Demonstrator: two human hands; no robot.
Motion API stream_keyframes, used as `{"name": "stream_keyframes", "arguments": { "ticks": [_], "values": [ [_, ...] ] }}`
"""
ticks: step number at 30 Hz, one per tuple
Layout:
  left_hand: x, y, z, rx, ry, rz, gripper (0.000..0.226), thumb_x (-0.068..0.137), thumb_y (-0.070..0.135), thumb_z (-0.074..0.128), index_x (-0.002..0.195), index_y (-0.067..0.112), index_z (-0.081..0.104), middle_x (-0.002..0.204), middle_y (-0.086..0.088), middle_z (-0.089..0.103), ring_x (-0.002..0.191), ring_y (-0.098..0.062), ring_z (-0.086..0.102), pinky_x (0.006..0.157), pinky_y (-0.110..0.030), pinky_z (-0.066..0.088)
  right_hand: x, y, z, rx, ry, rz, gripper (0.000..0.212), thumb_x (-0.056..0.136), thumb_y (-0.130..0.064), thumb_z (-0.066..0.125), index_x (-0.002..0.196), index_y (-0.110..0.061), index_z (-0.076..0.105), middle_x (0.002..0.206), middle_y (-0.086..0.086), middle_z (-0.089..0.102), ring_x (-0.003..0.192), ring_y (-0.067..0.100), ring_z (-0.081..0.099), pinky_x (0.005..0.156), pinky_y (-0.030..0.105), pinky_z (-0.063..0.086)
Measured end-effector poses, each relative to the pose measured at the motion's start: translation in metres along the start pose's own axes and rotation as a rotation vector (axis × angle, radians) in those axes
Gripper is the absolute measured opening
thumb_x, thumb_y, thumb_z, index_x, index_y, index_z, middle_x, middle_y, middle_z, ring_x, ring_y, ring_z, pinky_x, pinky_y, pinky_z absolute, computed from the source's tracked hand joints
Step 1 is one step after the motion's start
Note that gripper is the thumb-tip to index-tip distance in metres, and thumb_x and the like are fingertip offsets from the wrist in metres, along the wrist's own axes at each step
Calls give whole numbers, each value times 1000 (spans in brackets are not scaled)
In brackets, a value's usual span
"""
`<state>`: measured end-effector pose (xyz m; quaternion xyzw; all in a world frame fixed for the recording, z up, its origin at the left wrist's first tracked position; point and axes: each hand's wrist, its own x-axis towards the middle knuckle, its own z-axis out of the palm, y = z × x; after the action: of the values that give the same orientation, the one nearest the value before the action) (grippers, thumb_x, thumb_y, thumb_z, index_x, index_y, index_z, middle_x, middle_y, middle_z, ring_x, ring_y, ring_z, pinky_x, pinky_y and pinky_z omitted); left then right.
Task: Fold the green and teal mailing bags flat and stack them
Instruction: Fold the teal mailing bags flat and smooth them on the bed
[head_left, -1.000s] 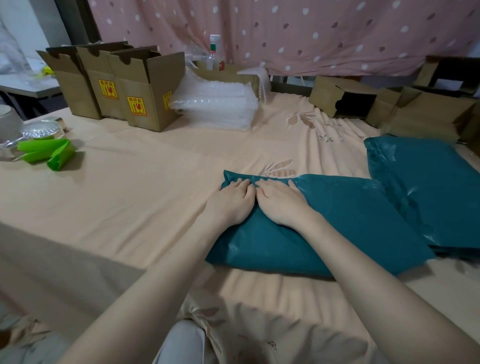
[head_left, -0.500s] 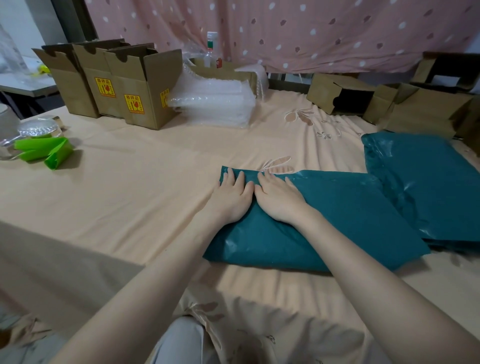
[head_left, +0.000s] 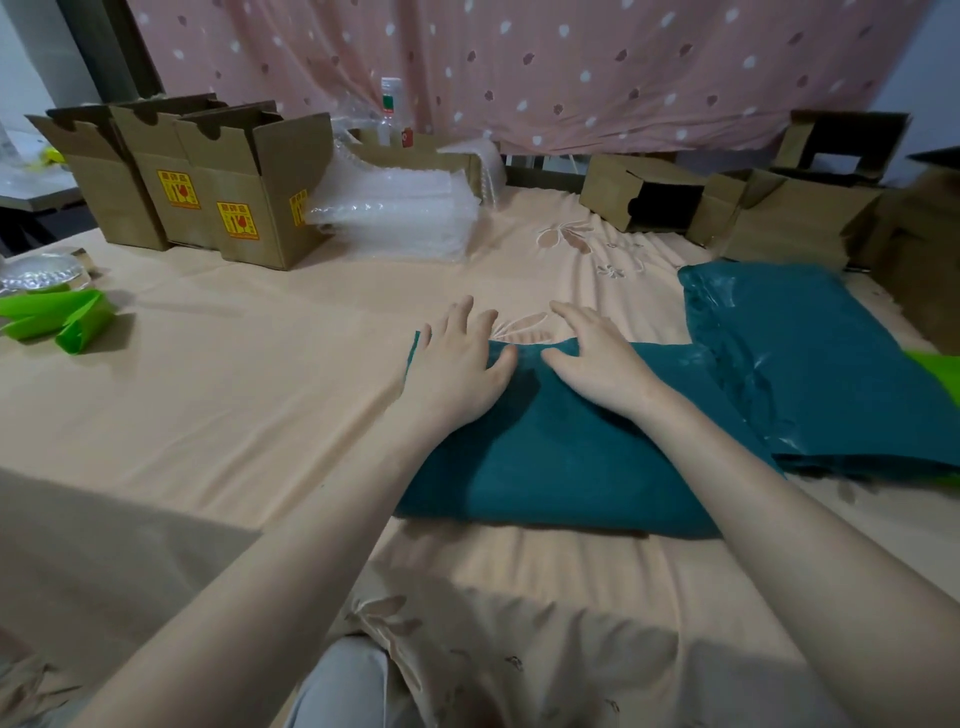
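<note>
Your left hand (head_left: 457, 358) and right hand (head_left: 597, 353) lie flat, fingers spread, pressing the folded teal bag (head_left: 561, 447) mid-table, gripping nothing. Teal stack (head_left: 810, 364) at right edge; green bags (head_left: 62, 319) at left edge look unstacked. Judged: partway.

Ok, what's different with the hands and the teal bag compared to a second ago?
Both hands slid forward along the teal bag: the left hand and right hand now have spread fingers reaching past its far edge. Neither grips anything. The bag, the teal stack and the green bags stayed put.
</note>
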<state>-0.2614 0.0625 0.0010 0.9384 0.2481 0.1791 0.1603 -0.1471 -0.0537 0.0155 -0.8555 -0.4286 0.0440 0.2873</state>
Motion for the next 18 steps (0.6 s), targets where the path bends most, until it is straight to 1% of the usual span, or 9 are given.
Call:
{"name": "stream_keyframes", "arguments": {
  "ticks": [5,8,10,14,18],
  "values": [
    [-4,32,3,-23,-18,113,52,94,40,41,141,18,36,153,-5,25,139,-24,25,113,-36,19,-11,24,-26,-41,15,71,62,90,-20,50,147,-15,26,154,4,26,142,21,21,111,29,20],
    [-6,45,13,33,-59,105,56,93,48,41,139,18,37,147,-4,32,136,-23,27,106,-38,27,-18,39,-34,-64,3,114,62,91,-23,50,147,-13,25,154,4,26,142,21,21,111,29,20],
    [-8,54,21,106,-107,80,62,91,55,39,139,15,37,144,-7,34,135,-25,29,103,-41,30,-21,48,-36,-73,-6,139,62,92,-28,50,147,-14,26,154,3,27,142,20,22,111,30,21],
    [-12,68,33,240,-182,53,64,91,61,31,131,14,43,139,-9,41,128,-29,35,100,-42,30,-26,60,-36,-76,-50,187,62,94,-39,47,147,-16,26,154,2,27,141,21,25,112,34,23],
    [-9,63,35,227,-227,129,65,92,60,29,139,16,38,144,-5,38,132,-26,33,106,-41,25,-30,67,-35,-107,-102,232,63,93,-51,40,147,-22,24,154,0,27,140,23,27,113,45,24]
  ]
}}
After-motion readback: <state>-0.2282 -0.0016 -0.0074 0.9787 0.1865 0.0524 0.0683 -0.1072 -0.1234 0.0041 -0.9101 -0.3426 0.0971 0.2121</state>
